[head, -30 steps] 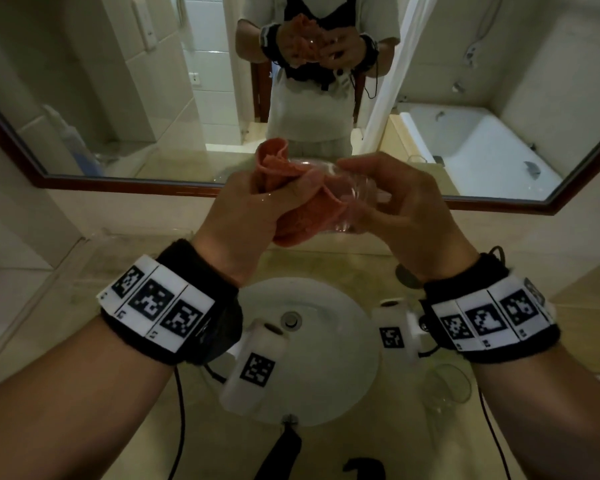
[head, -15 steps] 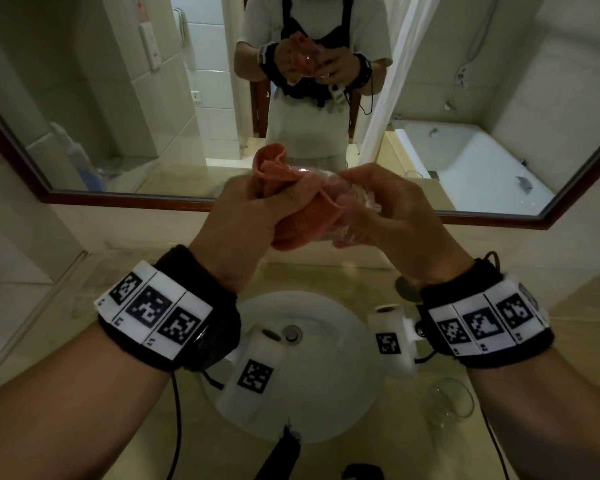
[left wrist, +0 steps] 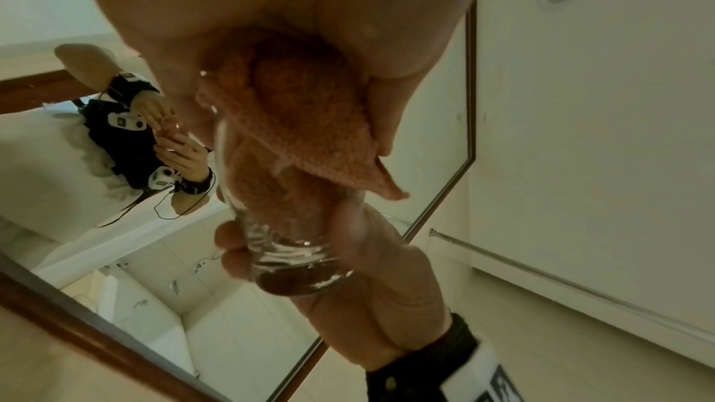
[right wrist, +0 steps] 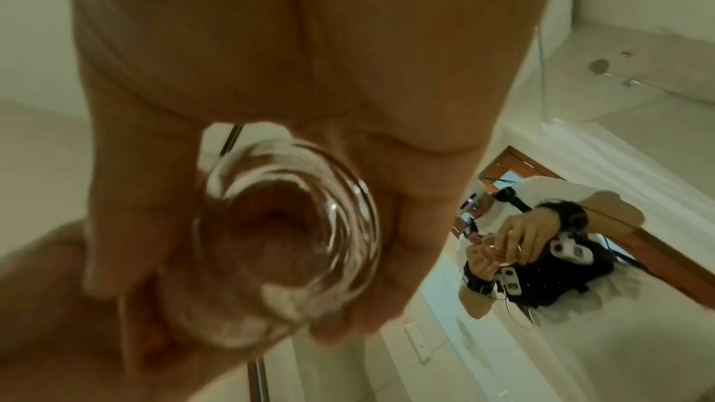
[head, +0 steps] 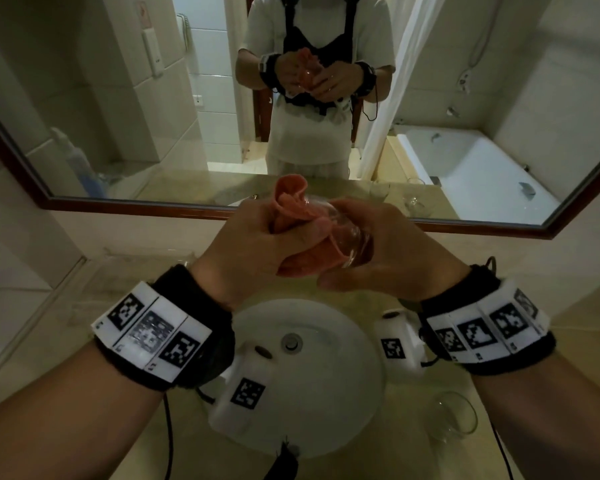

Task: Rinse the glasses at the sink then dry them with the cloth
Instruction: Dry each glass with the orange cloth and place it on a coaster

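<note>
Head view: her left hand (head: 246, 247) clutches the pink cloth (head: 293, 209), stuffed into the clear glass (head: 349, 237) above the sink (head: 354, 393). Her right hand (head: 388, 251) wraps the glass; another glass (head: 452, 419) sits on the counter

The glass (left wrist: 286, 243) is clear and glossy, with bright highlights along its thick base. The cloth (left wrist: 305, 121) stuffed into it is coarse, matt orange terry. The sink (head: 333, 382) looks like smooth white glazed ceramic, and the bench (head: 520, 341) around it like polished beige stone. The mirror frame (head: 136, 204) is glossy dark wood.
</note>
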A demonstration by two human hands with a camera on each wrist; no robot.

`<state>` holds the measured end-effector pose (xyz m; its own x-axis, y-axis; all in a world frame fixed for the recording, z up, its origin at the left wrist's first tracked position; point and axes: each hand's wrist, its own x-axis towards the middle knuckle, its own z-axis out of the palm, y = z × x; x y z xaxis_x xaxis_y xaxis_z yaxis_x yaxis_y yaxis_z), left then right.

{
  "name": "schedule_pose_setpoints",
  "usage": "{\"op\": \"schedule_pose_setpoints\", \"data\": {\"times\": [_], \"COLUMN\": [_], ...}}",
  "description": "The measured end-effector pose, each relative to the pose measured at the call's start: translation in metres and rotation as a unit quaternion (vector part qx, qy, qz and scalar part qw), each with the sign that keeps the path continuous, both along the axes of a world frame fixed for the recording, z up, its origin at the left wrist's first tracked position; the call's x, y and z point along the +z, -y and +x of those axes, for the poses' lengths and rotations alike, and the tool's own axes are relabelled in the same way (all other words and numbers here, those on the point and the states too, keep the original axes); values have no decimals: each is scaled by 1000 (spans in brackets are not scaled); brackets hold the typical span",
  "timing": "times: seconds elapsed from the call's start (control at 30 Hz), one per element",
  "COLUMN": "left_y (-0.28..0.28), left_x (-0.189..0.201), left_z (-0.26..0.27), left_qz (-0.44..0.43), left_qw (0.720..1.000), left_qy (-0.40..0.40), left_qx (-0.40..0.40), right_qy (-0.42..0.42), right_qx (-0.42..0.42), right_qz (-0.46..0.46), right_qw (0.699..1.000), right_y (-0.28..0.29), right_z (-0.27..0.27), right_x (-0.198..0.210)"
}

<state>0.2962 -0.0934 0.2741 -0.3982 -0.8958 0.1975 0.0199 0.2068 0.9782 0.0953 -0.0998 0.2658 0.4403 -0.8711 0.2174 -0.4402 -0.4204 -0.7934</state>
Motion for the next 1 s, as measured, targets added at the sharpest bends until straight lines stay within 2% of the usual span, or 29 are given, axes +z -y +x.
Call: {"op": "schedule_pose_setpoints", "data": {"times": [0.07, 0.27, 0.37, 0.5, 0.67, 0.87, 0.93, 1.0], "left_y": [2, 8, 10, 20, 31, 35, 33, 28], "left_x": [-5, -24, -27, -34, -45, -57, -60, -61], "left_z": [-2, -7, -15, -27, -48, -83, -97, -110], "left_qz": [-12, -53, -15, 51, 167, 254, 294, 344], "left_qw": [1000, 996, 996, 970, 940, 933, 928, 915], "left_qy": [8, 75, -12, -143, -244, -207, -200, -200], "left_qx": [3, 8, 88, 191, 171, 148, 113, 71], "right_qy": [-9, -113, -82, -34, 72, 177, 227, 240], "right_qx": [-14, -80, -118, -176, -245, -285, -277, -262], "right_qz": [-63, -134, -119, -78, -48, -39, -42, -39], "right_qw": [998, 981, 982, 981, 966, 941, 933, 934], "right_y": [1, -3, -4, -4, -8, -22, -28, -32], "right_z": [1, 2, -5, -24, -52, -73, -80, -82], "right_x": [-6, -21, -27, -40, -46, -34, -28, -27]}}
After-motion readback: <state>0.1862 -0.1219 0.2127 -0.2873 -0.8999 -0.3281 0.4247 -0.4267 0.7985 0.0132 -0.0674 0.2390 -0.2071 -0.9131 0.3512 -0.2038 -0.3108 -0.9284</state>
